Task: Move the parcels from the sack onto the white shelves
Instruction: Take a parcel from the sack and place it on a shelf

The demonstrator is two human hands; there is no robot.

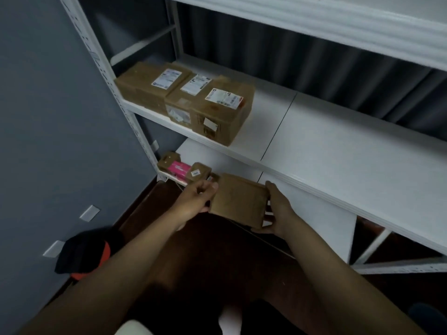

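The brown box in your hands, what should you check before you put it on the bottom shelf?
1. Left hand grips box: ok.
2. Right hand grips its other side: ok.
3. Bare space on bottom shelf beside the box: ok.
4. Small parcel close on the left, may get bumped: not ok.
5. Label facing out: cannot tell.

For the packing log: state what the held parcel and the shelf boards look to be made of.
Held parcel: apparently matte brown cardboard, going by its dull tan faces and creased edges; both hands grip its sides. Shelf board: smooth white panel, likely laminated or painted board, with a seam between panels; the core is not visible.
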